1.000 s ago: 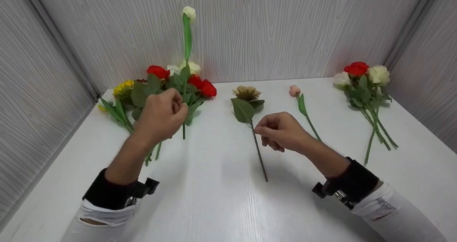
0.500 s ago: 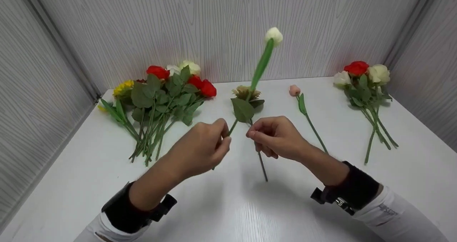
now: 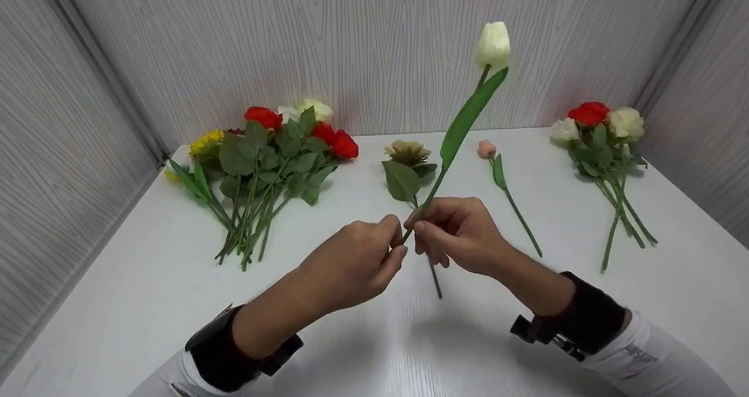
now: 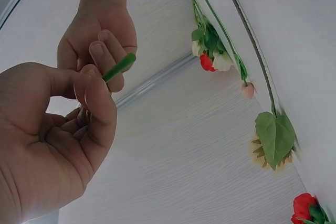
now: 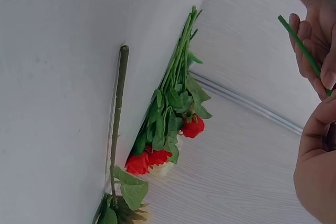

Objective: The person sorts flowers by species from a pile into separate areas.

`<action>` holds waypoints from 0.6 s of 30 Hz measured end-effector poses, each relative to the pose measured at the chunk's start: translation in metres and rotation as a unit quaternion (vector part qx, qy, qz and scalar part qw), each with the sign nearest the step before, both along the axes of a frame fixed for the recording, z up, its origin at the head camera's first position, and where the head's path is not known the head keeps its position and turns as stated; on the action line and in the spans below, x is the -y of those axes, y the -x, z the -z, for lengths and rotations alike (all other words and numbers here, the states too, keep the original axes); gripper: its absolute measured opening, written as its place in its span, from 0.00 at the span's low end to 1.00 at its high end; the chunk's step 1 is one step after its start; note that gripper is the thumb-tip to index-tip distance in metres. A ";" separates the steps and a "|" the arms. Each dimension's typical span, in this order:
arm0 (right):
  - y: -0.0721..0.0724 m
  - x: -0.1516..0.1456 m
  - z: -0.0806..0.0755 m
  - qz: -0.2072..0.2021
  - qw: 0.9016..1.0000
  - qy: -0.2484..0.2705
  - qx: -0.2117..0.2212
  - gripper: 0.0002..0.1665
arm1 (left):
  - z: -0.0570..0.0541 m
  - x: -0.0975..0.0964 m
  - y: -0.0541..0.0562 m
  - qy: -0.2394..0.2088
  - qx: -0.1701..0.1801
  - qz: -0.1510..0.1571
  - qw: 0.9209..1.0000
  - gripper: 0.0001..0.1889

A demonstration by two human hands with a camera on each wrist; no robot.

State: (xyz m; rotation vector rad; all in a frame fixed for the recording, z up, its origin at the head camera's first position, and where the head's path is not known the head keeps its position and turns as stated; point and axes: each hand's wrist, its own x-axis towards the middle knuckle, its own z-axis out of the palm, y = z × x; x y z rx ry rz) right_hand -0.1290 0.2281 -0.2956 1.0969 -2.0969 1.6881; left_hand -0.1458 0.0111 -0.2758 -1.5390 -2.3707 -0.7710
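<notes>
A white artificial tulip point(image 3: 468, 122) with one long green leaf is held up over the table, tilted to the right. My left hand point(image 3: 357, 262) pinches its stem near the bottom. Just above, the stem passes between the thumb and forefinger of my right hand point(image 3: 462, 233), which pinches it too. The green stem end point(image 4: 119, 67) pokes out past the left fingers in the left wrist view. Beneath the hands, a beige flower point(image 3: 404, 177) with a dark stem lies on the table, its stem partly covered by the right hand.
At the left lies a heap of red, white and yellow flowers point(image 3: 263, 157), stems toward me. A pink tulip point(image 3: 487, 149) lies right of the beige flower. Farther right is a bunch of red and white roses point(image 3: 591, 116). Wood-grain panels point(image 3: 374, 51) enclose the table point(image 3: 327, 338).
My left hand has carried the white tulip from the left heap rightward to the middle. My right hand, beside the beige flower's stem before, now pinches the tulip's stem.
</notes>
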 end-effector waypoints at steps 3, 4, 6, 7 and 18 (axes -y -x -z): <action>0.000 0.000 0.000 0.004 1.000 -0.002 -0.001 0.08 | 0.000 -0.001 0.000 0.003 0.005 0.003 1.000 0.06; 0.000 -0.001 0.000 0.006 1.000 -0.002 -0.001 0.08 | 0.000 -0.001 0.000 0.004 0.004 0.001 1.000 0.06; 0.001 -0.002 0.000 0.012 1.000 -0.005 0.001 0.08 | 0.000 -0.001 0.002 0.008 0.003 -0.001 1.000 0.07; 0.001 -0.002 0.000 0.017 1.000 -0.006 0.002 0.08 | 0.000 -0.001 0.002 0.010 0.004 -0.002 1.000 0.07; 0.008 -0.012 0.001 0.110 0.992 -0.042 0.034 0.08 | -0.004 0.007 0.016 0.003 -0.002 -0.041 0.999 0.10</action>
